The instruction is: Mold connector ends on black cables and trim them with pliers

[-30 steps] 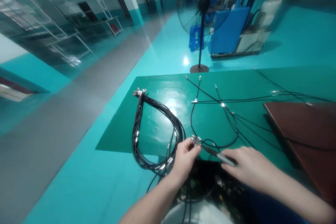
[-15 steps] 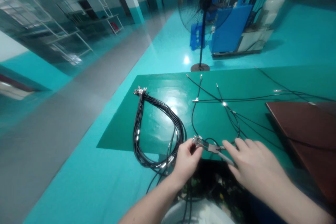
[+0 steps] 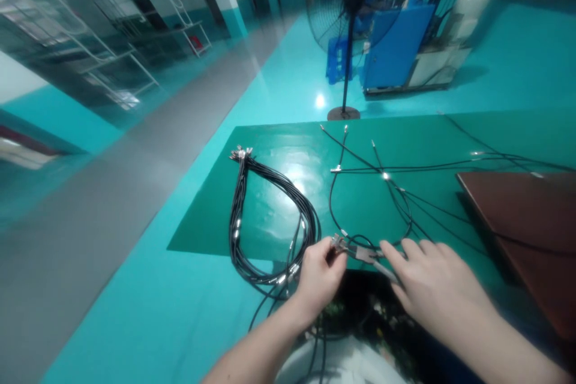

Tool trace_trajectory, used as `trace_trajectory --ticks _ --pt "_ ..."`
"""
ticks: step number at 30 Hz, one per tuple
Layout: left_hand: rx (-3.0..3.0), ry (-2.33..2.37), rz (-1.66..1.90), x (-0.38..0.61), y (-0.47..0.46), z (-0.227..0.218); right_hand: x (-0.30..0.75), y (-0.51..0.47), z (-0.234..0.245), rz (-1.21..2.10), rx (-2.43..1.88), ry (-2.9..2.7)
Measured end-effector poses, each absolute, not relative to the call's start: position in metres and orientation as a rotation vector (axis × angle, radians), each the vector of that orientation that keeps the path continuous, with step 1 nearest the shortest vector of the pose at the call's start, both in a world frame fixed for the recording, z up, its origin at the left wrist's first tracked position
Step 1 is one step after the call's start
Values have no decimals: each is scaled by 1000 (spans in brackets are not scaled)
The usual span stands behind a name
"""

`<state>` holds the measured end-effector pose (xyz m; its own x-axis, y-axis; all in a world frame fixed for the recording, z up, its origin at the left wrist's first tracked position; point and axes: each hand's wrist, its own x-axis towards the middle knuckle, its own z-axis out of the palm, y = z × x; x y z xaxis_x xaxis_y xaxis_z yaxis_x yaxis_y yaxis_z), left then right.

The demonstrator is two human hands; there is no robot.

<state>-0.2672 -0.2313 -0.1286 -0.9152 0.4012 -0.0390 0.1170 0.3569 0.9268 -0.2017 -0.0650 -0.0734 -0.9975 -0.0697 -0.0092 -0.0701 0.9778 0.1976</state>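
My left hand (image 3: 320,273) is closed in a pinch on a small metal fitting (image 3: 338,242) at the table's near edge. Black cables hang down below that hand. My right hand (image 3: 434,273) is wrapped round a pair of pliers (image 3: 365,254), whose jaws point left and meet the fitting. Whether the jaws grip it I cannot tell. Left of my hands lies a looped bundle of black cables (image 3: 310,210) with metal ends gathered at its far tip. Loose black cables (image 3: 330,198) with metal ends spread across the green tabletop beyond my hands.
The green table (image 3: 265,138) spans the middle. On its right lies a brown board (image 3: 517,210). Under my hands sits a white rounded object (image 3: 346,363). Beyond the table stand a fan (image 3: 348,48) and a blue machine (image 3: 396,48).
Both hands hold nearly the same place and grip. The view has shifted very slightly; the cables and bundle lie as before.
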Motion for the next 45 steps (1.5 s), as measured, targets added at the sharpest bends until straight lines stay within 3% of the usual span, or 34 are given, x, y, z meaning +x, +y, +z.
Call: trace_trajectory --ticks 13,19,28,38,45 --pt "326 2204 1723 -271 -230 -129 -198 -66 -84 328 -236 3097" --pt "120 1924 1833 -270 -230 -135 -203 -66 -78 210 -173 2938" --pt "-109 1478 1882 -273 -228 -138 -206 -67 -81 283 -211 2986" --pt "-185 1461 1984 -262 -217 -136 -204 -71 -78 242 -215 2990" --pt "-125 1542 2009 -265 -225 -134 -221 -44 -78 309 73 3026"
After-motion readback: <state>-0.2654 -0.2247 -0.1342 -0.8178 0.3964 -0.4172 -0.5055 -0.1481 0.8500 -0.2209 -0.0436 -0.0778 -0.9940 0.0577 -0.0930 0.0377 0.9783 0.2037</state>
